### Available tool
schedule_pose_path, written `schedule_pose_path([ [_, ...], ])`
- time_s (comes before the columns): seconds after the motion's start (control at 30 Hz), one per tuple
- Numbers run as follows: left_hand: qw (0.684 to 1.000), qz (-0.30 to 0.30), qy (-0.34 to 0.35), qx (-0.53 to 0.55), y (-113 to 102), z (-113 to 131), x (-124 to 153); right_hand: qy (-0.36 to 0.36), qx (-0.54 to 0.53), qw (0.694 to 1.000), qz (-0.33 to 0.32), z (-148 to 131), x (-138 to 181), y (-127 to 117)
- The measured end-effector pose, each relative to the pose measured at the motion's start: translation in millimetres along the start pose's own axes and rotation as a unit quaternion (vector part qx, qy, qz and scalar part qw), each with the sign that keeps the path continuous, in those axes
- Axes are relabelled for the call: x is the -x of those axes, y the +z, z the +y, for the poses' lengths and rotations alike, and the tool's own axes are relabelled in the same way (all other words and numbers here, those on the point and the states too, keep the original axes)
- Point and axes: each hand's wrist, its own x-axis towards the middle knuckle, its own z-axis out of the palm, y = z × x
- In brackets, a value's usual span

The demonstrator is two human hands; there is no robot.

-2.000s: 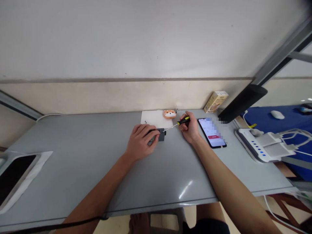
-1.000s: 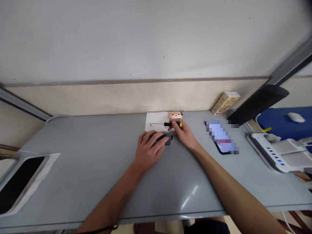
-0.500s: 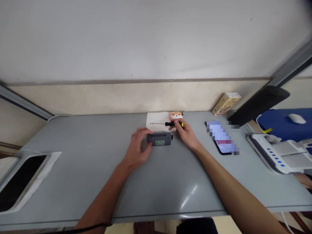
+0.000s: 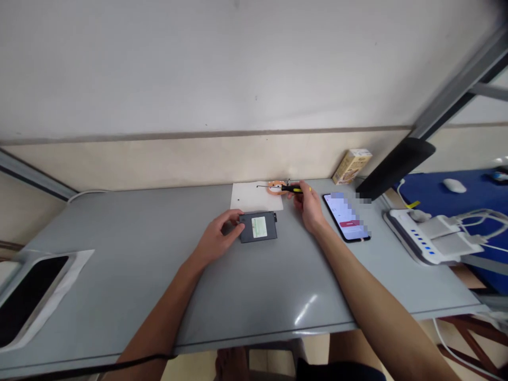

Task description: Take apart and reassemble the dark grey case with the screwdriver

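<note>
My left hand (image 4: 218,233) grips the left edge of a dark grey electronic box (image 4: 268,226), its broad face with a pale green label turned upward. In my right hand (image 4: 308,206) is a screwdriver (image 4: 291,188) with a black and yellow handle, its thin shaft pointing left. A tiny dark bit clings to the screwdriver's tip, too small to name surely. Below the shaft lies a white sheet of paper (image 4: 250,198) with a small dark speck on it. Behind the screwdriver, an orange animal-faced item (image 4: 273,185) sits partly hidden at the paper's right corner.
To the right lie a lit phone (image 4: 347,217), a small carton (image 4: 351,166), a black cylinder-like object (image 4: 397,166) and a white power strip (image 4: 416,238) with plugs. At far left a dark-screened tablet-like device (image 4: 34,296) rests on white paper. A wall borders the desk's back.
The box has turned from its slotted side to show its labelled broad face. My right hand has lifted the screwdriver up and right, away from the box and over the paper.
</note>
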Motion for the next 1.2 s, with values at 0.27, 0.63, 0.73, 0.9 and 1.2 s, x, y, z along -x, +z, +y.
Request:
schedule_pose_path([
  [0.27, 0.993, -0.024, 0.067, -0.092, -1, -2, -2, 0.002, 0.002, 1.0, -0.002, 0, 0, -2],
  [0.63, 0.989, -0.115, 0.069, -0.062, -19, 6, 7, -0.007, -0.008, 1.0, 0.003, -4, 0, -4],
  [0.73, 0.991, -0.098, 0.066, -0.062, -16, 6, 8, -0.008, -0.008, 1.0, 0.005, -6, -1, -6],
  [0.9, 0.994, -0.076, 0.054, -0.057, -12, 5, 10, -0.011, -0.011, 1.0, 0.003, -10, 0, -6],
  [1.2, 0.996, -0.073, 0.034, -0.032, -13, 9, 5, -0.006, -0.029, 1.0, -0.002, -11, 0, -3],
])
